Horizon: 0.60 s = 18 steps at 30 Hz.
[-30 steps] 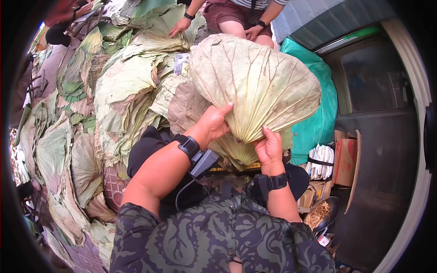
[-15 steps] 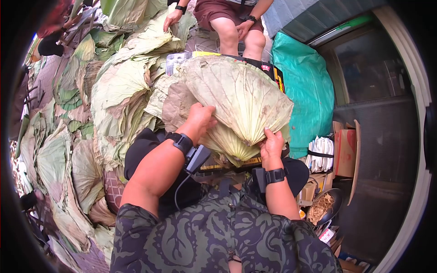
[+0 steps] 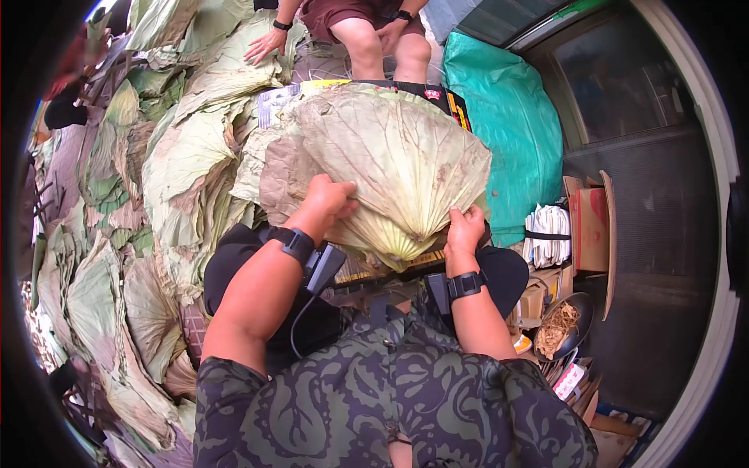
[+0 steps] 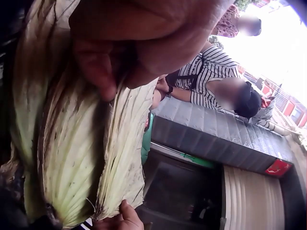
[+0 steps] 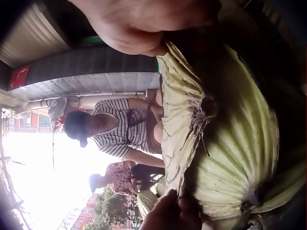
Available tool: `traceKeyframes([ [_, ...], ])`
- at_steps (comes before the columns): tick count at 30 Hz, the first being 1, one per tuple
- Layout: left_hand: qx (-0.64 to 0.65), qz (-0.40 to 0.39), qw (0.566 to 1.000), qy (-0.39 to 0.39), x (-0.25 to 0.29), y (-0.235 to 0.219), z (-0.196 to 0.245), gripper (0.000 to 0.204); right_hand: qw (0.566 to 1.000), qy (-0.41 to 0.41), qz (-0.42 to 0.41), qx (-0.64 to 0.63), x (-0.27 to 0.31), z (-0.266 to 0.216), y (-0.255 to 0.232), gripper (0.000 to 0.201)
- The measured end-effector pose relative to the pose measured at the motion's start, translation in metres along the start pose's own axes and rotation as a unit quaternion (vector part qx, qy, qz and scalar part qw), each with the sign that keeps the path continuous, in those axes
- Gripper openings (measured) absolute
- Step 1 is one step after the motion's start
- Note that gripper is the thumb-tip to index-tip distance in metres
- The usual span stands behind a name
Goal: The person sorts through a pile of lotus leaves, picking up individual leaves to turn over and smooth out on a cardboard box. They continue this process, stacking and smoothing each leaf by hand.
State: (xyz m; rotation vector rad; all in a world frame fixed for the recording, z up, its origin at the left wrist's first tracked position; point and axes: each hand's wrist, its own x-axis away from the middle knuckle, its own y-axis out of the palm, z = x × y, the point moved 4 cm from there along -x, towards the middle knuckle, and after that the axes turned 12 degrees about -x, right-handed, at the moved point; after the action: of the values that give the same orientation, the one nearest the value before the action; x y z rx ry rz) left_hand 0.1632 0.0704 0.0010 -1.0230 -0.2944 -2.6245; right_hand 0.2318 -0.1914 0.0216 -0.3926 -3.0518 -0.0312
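A dried, fan-folded lotus leaf [image 3: 406,144] is stretched between both hands, its ribs converging at the near point. At its left edge the left hand [image 3: 326,204] pinches the rim between thumb and fingers. The right hand [image 3: 466,232] pinches the lower right edge, close to that point. Below lies another folded lotus leaf [image 3: 382,240], yellow-green, and a browner leaf [image 3: 285,175] shows at the left. In the left wrist view, the held leaf [image 4: 125,143] stands on edge over the others. The right wrist view shows the stem scar of the leaf beneath [image 5: 249,199].
Heaps of dried leaves [image 3: 187,164] cover the ground at the left. Beneath the stack sits a black and yellow printed box [image 3: 449,101]. Another person's hand [image 3: 268,45] is at the far leaves. A green sack [image 3: 507,132], cardboard [image 3: 591,230] and a pan [image 3: 577,324] stand at the right.
Both hands have brought the raised lotus leaf down over the stack, uncovering the box behind it. In the last half second it moved little, while the head view shifted slightly.
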Motion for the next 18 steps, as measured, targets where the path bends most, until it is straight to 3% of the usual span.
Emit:
traceKeyframes([
  [2, -0.006, 0.001, 1.0, -0.004, 0.0, -0.001, 0.0, 0.023, 0.993, -0.083, 0.053, 0.062, 0.003, -0.009, 0.0, 0.04],
  [3, -0.01, 0.002, 1.0, -0.008, -0.001, -0.001, -0.001, 0.022, 0.993, -0.083, 0.054, 0.062, 0.007, -0.015, 0.001, 0.04],
  [4, -0.011, 0.001, 1.0, -0.009, -0.001, -0.002, -0.001, 0.022, 0.954, -0.206, -0.001, 0.22, 0.012, -0.032, 0.008, 0.048],
  [5, -0.018, -0.004, 1.0, -0.008, -0.003, -0.002, -0.001, 0.022, 0.871, -0.319, -0.057, 0.369, 0.023, -0.047, 0.02, 0.057],
  [6, -0.025, -0.01, 1.0, -0.009, -0.002, -0.001, -0.002, 0.023, 0.883, -0.297, -0.116, 0.346, 0.028, -0.046, 0.029, 0.061],
  [7, -0.026, -0.011, 1.0, -0.01, -0.002, 0.001, -0.002, 0.023, 0.883, -0.295, -0.115, 0.347, 0.035, -0.047, 0.035, 0.061],
  [9, -0.019, -0.001, 1.0, -0.014, 0.002, 0.0, 0.002, 0.024, 0.829, -0.311, -0.229, 0.405, 0.048, -0.042, 0.057, 0.062],
  [11, -0.002, 0.003, 1.0, -0.011, 0.003, -0.001, 0.001, 0.024, 0.814, -0.275, -0.292, 0.42, 0.056, -0.027, 0.067, 0.063],
  [13, 0.01, 0.012, 1.0, -0.01, 0.004, -0.005, 0.001, 0.025, 0.75, -0.208, -0.365, 0.512, 0.062, -0.011, 0.071, 0.063],
  [18, 0.018, 0.111, 0.99, 0.082, -0.005, -0.02, 0.011, 0.021, 0.738, -0.226, -0.368, 0.519, 0.061, -0.01, 0.071, 0.061],
])
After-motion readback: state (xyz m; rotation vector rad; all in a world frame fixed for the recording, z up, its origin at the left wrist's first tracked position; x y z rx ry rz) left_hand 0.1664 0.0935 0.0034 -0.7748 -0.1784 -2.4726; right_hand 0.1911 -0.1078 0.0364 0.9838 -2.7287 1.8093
